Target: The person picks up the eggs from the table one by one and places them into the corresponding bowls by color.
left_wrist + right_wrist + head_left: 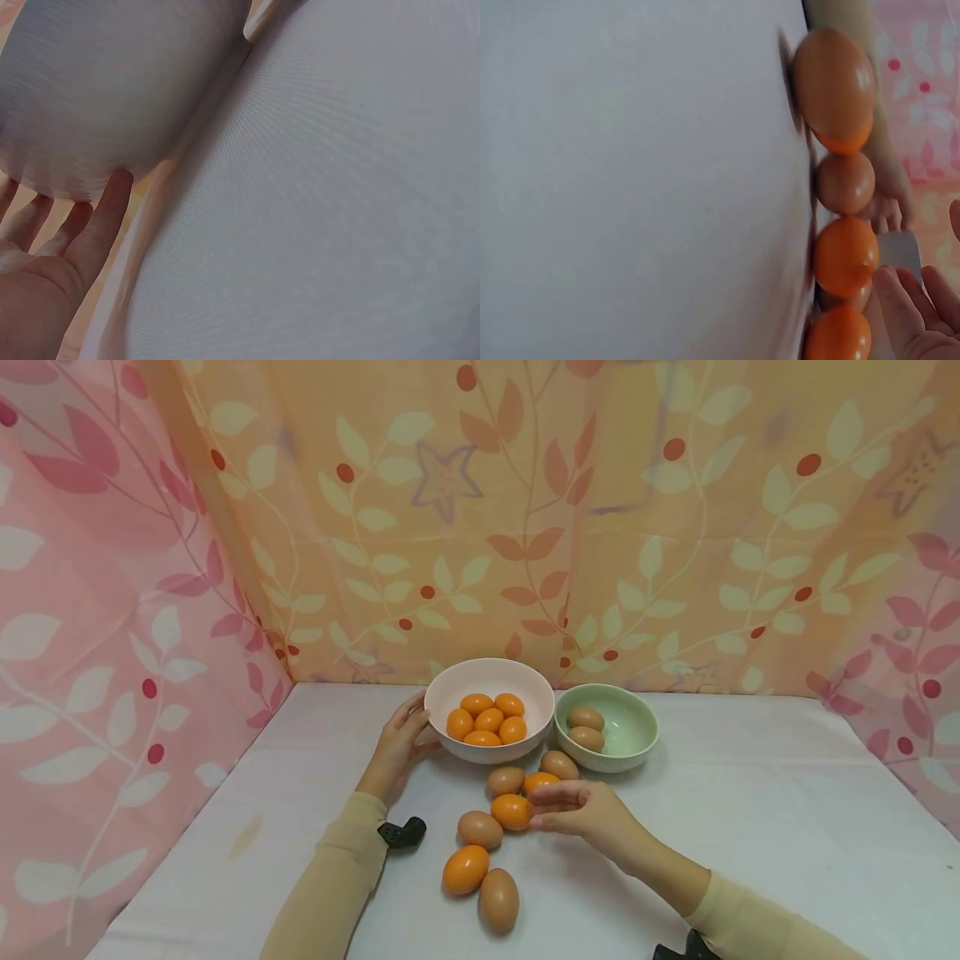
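Observation:
On the table, my left hand (401, 743) touches the outside of a white bowl (489, 753) with spread, fairly straight fingertips; the left wrist view shows them against the bowl's wall (127, 90). Several orange eggs (489, 720) lie in that bowl. My right hand (588, 814) reaches in from the right with nothing in its grasp. Its fingers extend beside an orange egg (512, 812) and partly cover another orange egg (540, 782). In the right wrist view, the thumb (897, 307) is close to an orange egg (846, 256); whether they touch, I cannot tell.
A green bowl (630, 727) holding two brown eggs (586, 718) stands right of the white bowl. Brown eggs (498, 900) and orange eggs (466, 870) trail toward the table's front. Patterned cloth (480, 527) hangs behind the white tabletop (750, 810).

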### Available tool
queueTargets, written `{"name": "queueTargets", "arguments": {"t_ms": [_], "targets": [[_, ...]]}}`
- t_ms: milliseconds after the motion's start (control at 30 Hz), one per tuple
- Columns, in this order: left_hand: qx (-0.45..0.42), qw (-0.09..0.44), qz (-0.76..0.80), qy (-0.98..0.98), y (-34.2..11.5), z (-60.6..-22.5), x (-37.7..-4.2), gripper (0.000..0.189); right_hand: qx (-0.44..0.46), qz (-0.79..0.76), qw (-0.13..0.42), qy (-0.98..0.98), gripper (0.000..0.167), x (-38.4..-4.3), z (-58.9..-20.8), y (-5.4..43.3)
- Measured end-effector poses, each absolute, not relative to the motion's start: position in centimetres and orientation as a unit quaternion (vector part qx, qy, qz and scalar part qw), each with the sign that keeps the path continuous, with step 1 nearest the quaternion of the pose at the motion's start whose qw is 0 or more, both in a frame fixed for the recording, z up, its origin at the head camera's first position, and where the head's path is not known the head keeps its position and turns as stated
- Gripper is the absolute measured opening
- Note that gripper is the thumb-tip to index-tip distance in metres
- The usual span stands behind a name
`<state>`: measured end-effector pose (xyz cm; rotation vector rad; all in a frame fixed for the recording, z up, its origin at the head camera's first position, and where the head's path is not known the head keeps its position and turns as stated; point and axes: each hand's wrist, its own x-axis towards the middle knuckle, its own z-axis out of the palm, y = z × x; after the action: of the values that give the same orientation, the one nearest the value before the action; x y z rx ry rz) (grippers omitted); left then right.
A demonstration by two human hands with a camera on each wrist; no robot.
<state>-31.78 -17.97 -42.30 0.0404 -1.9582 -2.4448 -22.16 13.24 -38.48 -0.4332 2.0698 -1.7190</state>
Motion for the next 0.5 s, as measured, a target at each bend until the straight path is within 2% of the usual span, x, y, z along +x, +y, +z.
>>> {"name": "queueTargets", "arguments": {"t_ms": [233, 500], "targets": [[0.015, 0.004, -0.782, -0.623, -17.9, -42.4, -31.8, 0.050, -0.169, -0.614, 0.241, 0.732, 0.054, -20.8, -39.0, 12.2], [0.006, 0.004, -0.777, -0.629, -18.0, -42.3, -31.6, 0.051, -0.181, -0.574, 0.234, 0.764, 0.048, -20.1, -39.2, 11.3]]}}
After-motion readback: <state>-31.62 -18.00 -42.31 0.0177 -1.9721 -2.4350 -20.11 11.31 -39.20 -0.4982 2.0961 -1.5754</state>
